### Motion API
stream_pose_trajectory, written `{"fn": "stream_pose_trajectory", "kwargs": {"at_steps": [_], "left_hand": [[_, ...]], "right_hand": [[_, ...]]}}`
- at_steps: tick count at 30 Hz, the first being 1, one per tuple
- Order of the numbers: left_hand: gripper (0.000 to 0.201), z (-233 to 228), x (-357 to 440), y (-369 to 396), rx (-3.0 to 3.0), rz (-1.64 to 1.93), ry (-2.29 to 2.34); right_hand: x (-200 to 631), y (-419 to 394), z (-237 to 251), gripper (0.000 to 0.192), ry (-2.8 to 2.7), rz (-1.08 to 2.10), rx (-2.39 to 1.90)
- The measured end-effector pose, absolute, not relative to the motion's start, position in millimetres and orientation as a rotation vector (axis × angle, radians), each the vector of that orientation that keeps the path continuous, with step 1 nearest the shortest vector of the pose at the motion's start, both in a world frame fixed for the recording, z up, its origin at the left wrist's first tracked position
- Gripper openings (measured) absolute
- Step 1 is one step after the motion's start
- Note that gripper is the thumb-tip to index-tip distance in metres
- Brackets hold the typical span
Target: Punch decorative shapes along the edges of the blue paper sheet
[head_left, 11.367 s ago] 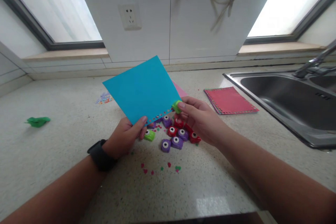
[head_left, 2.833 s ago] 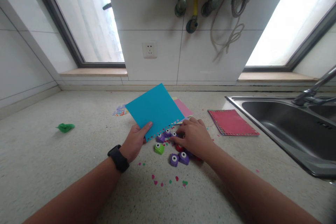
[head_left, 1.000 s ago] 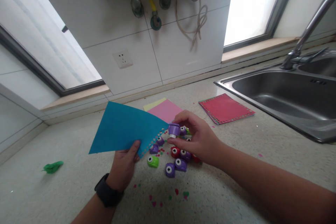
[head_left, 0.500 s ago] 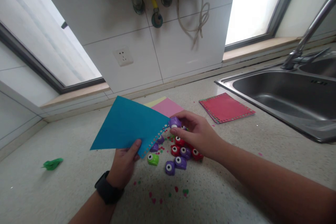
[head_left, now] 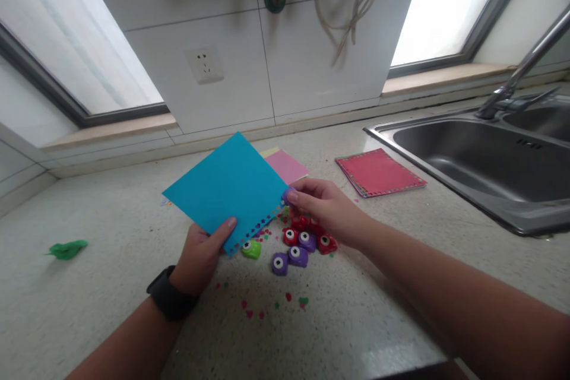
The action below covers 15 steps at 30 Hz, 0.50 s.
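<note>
My left hand (head_left: 202,252) pinches the lower edge of a blue sheet of paper (head_left: 227,181), thumb on top. A row of small punched shapes runs along the sheet's lower right edge. At its right corner, my right hand (head_left: 327,208) is closed around a purple craft punch (head_left: 288,196), which meets the paper edge. Below the hands on the counter lie several more punches: a green punch (head_left: 252,248), purple punches such as this front one (head_left: 280,264), and red punches (head_left: 328,243). Some are partly hidden by the sheet and my right hand.
Punched paper bits (head_left: 249,313) are scattered on the counter (head_left: 333,320). A pink sheet (head_left: 287,166) lies behind the blue one. Red paper with punched edges (head_left: 378,172) rests beside the sink (head_left: 445,148). A green crumpled item (head_left: 66,249) lies far left.
The blue sheet has turned and its top corner has shifted right. My right hand still holds the purple punch at the paper's corner. The camera view has tilted downward.
</note>
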<state>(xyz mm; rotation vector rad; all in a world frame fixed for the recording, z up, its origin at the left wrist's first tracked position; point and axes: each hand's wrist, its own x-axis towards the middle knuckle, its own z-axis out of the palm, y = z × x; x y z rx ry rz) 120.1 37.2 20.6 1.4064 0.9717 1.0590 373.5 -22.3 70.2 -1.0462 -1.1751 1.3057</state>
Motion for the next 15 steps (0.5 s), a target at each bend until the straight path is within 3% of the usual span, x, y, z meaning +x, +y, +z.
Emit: {"fn": "stream_pose_trajectory", "kwargs": {"at_steps": [15], "left_hand": [[0.061, 25.6, 121.8, 35.8, 1.577, 1.046, 1.063]], "right_hand": [[370.1, -21.6, 66.3, 0.034, -1.072, 1.379, -1.029]]}}
